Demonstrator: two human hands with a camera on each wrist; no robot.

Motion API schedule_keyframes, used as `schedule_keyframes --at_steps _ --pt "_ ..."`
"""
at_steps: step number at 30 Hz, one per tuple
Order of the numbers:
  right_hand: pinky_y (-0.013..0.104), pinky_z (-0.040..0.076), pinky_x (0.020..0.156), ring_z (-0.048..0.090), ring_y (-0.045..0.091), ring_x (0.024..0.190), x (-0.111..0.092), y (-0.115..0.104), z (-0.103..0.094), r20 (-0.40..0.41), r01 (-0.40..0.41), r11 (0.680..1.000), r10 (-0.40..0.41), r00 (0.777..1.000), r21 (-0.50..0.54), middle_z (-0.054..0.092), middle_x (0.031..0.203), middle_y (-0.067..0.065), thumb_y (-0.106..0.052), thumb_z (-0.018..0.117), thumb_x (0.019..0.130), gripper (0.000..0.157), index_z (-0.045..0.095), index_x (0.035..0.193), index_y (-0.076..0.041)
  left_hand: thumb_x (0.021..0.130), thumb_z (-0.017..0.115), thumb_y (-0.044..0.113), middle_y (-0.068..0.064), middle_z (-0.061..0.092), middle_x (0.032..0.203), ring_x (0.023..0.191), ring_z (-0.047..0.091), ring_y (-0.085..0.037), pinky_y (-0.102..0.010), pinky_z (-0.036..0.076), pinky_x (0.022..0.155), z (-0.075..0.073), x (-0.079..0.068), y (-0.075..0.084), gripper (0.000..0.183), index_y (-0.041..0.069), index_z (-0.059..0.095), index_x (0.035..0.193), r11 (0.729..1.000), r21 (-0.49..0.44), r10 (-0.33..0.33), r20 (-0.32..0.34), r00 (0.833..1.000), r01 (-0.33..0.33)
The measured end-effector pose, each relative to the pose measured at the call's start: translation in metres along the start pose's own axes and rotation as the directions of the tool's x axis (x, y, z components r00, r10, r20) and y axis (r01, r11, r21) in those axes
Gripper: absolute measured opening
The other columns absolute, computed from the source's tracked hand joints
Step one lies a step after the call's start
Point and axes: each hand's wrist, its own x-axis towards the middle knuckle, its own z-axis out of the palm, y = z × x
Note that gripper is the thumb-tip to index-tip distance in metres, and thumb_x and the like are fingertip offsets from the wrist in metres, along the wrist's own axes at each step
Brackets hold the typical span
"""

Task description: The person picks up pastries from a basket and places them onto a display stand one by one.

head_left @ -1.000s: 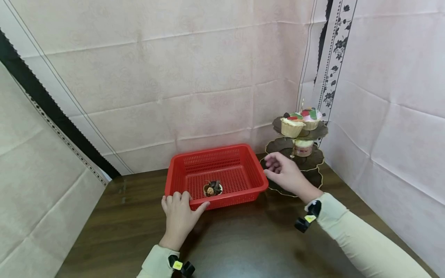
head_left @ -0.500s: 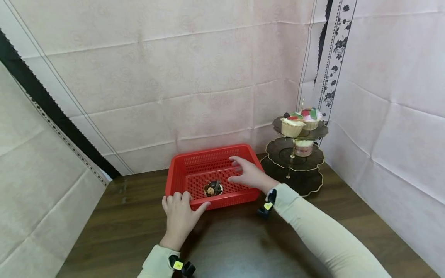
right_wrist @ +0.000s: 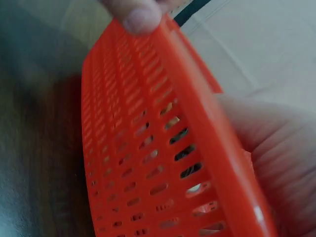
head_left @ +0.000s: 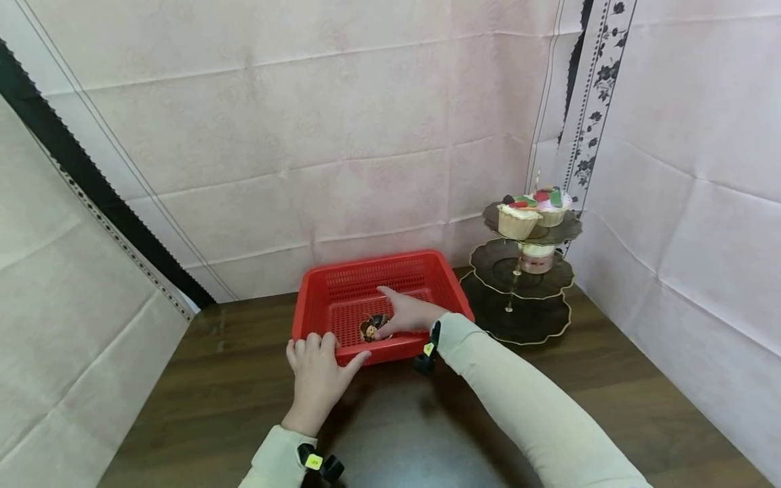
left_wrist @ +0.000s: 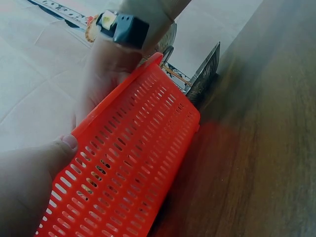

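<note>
A red perforated plastic basket (head_left: 366, 263) stands on the brown table. My left hand (head_left: 317, 379) grips its near-left rim, fingers over the edge and the thumb (left_wrist: 61, 150) against the outer wall. Inside lies a small dark-topped cupcake (head_left: 369, 329) with a round tan piece on it. My right hand (head_left: 411, 315) reaches over the near rim into the basket, thumb and forefinger spread around the cupcake's right side; whether they touch it I cannot tell. In the right wrist view, the basket wall (right_wrist: 128, 148) hides most of the cupcake and the right hand's fingertips.
Right of the basket stands a three-tier dark stand (head_left: 525, 318) with gold scalloped edges. Its top tier bears two cupcakes with coloured toppings, the nearer a cream-topped cupcake (head_left: 516, 222). A layered dessert cup (head_left: 537, 260) sits on the middle tier. Pale cloth walls (head_left: 366, 169) enclose the table.
My right hand has moved left from beside the stand, over the basket's right side and down to the cupcake. The left hand keeps its grip on the rim. The view has shifted slightly.
</note>
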Motion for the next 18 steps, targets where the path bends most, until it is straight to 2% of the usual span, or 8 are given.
schedule_keyframes --at_steps 5,8,12,18 --pt "0.054 0.039 0.111 0.047 0.027 0.136 0.011 0.002 0.003 0.051 -0.018 1.0 0.019 0.999 -0.016 0.039 0.157 0.015 -0.04 0.089 0.075 0.111 0.02 0.161 -0.023 0.078 0.077 0.064 -0.013 0.054 0.09 0.097 0.048 -0.036 -0.067 0.019 0.107 0.0 0.0 0.001 0.061 0.007 0.059 0.094 1.0 0.003 0.004 -0.002 1.0 -0.004" --pt "0.05 0.043 0.107 0.052 0.025 0.128 0.014 0.002 0.006 0.071 0.001 0.999 0.002 0.997 -0.038 0.045 0.151 0.015 -0.038 0.087 0.078 0.105 0.024 0.16 -0.02 0.078 0.077 0.064 -0.013 0.054 0.09 0.097 0.048 -0.035 -0.066 0.019 0.107 0.0 0.0 0.002 0.061 0.007 0.059 0.093 1.0 -0.002 0.006 -0.004 1.0 -0.006" --pt "0.046 0.046 0.103 0.055 0.02 0.12 0.017 -0.003 0.009 0.095 0.013 0.996 -0.005 0.995 -0.091 0.052 0.144 0.007 -0.039 0.085 0.08 0.095 0.032 0.156 -0.021 0.077 0.077 0.063 -0.013 0.054 0.09 0.098 0.048 -0.035 -0.067 0.02 0.107 0.0 0.0 0.002 0.062 0.007 0.059 0.093 1.0 0.0 0.007 -0.013 1.0 -0.007" --pt "0.04 0.051 0.092 0.059 0.016 0.102 0.022 -0.007 0.016 0.089 0.002 0.985 0.013 0.996 -0.172 0.06 0.12 -0.001 -0.045 0.086 0.077 0.074 0.048 0.136 -0.022 0.078 0.077 0.063 -0.013 0.054 0.089 0.097 0.047 -0.035 -0.066 0.02 0.106 -0.001 0.0 0.001 0.061 0.007 0.059 0.093 1.0 0.003 0.004 -0.018 1.0 -0.004"
